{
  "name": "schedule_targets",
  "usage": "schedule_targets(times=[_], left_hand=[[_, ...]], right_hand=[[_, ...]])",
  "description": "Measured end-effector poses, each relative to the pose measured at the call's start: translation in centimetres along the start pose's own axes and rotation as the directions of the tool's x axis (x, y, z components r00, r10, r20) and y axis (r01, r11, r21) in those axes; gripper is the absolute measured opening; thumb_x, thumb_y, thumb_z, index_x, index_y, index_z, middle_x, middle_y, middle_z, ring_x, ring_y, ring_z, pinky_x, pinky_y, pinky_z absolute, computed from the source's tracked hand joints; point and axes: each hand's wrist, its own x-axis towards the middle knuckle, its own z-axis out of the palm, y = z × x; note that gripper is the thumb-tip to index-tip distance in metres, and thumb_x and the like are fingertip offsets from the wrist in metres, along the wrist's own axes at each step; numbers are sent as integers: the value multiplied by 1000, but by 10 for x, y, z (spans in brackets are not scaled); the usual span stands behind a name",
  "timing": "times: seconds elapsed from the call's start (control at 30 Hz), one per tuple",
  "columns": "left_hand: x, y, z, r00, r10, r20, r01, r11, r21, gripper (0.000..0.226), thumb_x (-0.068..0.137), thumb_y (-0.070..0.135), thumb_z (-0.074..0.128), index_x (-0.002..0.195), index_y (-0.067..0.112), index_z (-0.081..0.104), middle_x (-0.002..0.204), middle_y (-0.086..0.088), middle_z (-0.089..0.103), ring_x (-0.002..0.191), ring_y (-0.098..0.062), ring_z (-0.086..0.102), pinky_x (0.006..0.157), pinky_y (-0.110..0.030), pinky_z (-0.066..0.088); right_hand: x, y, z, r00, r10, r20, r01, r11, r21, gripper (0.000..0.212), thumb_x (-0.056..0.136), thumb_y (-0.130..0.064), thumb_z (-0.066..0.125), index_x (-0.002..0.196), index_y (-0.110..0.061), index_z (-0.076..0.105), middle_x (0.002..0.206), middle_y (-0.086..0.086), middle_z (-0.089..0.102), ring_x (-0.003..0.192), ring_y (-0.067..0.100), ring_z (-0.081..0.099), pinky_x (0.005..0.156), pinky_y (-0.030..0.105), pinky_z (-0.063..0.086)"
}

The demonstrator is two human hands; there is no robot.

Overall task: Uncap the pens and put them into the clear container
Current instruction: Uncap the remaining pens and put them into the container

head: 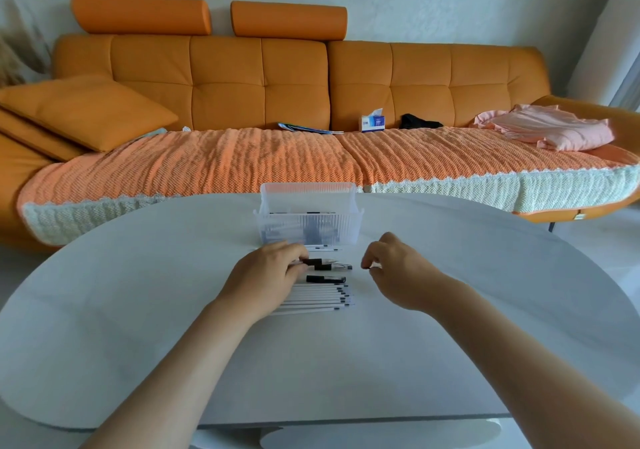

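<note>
Left hand (273, 268) fingers pinch a pen (322, 264) near the clear container (308, 190); right hand (394, 268) fingers curled, perhaps pinching something

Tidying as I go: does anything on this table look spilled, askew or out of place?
Nothing spilled or damaged. The white pens lie in a neat row; only loose black caps lie scattered between them and the clear ribbed plastic container.

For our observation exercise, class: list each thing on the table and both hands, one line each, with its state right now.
Clear container, upright, open-topped, some pens inside.
Row of pens, lying side by side on the table.
Held pen, gripped by the left hand.
Right hand, fingers curled; holding anything, unclear.
</note>
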Motion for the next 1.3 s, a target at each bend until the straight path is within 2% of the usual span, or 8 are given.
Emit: schedule_targets(times=[0.13,0.27,0.47,0.6,0.83,0.97,1.2,1.3], left_hand=[[0,1,3,999,-14,35,14,1000,16,13,96,34,54,103,31,65,96,16,60,90,-8,54,73,-29,45],[1,7,4,999,2,37,-3,1000,12,14,96,35,53,102,31,65,97,16,61,91,-7,54,74,-29,46],[1,9,8,999,28,46,-29,999,21,15,96,37,54,103,31,65,99,18,62,93,-6,55,72,-25,42],[1,11,10,998,49,33,-49,998,24,15,95,37,55,103,31,66,101,18,63,94,-5,56,73,-26,44],[1,16,10,995,104,10,-104,994,22,11,94,35,58,102,32,65,97,17,64,88,-6,57,67,-26,46],[-1,17,8,994,106,7,-106,994,25,10,90,40,60,99,35,59,94,18,63,85,-4,56,66,-27,48],[-2,13,8,997,68,33,-70,996,47,19,96,42,51,100,34,68,82,19,59,81,-6,57,58,-17,31],[-2,13,8,997,52,51,-55,997,62,22,97,44,49,100,34,67,82,17,58,82,-7,56,59,-23,32]], right_hand=[[-1,6,1,998,46,40,-47,999,25,20,92,-25,64,111,-30,66,102,-10,60,91,12,57,79,25,47],[-1,8,0,997,62,55,-66,996,64,15,85,-32,73,100,-33,71,94,-15,68,88,7,61,79,25,52],[-2,8,-3,996,37,79,-39,999,35,29,88,-38,69,116,-33,65,103,-14,66,93,8,59,82,26,49],[-3,5,-5,999,-35,26,35,999,-23,28,95,-39,59,122,-32,62,109,-14,62,90,7,56,78,24,43],[-4,-15,-5,976,-219,-16,215,968,-130,27,99,-42,49,121,-35,65,116,-15,58,94,12,60,76,28,46],[-2,-21,-4,972,-236,15,234,952,-195,29,102,-39,43,108,-29,69,105,-9,60,90,18,61,74,35,50],[-1,-29,2,974,-226,-25,213,943,-254,23,99,-36,51,102,-28,72,99,-8,65,89,17,61,71,33,50],[-1,-32,-2,978,-207,-32,196,959,-206,18,93,-41,61,106,-32,71,105,-12,65,93,14,61,77,31,50]])
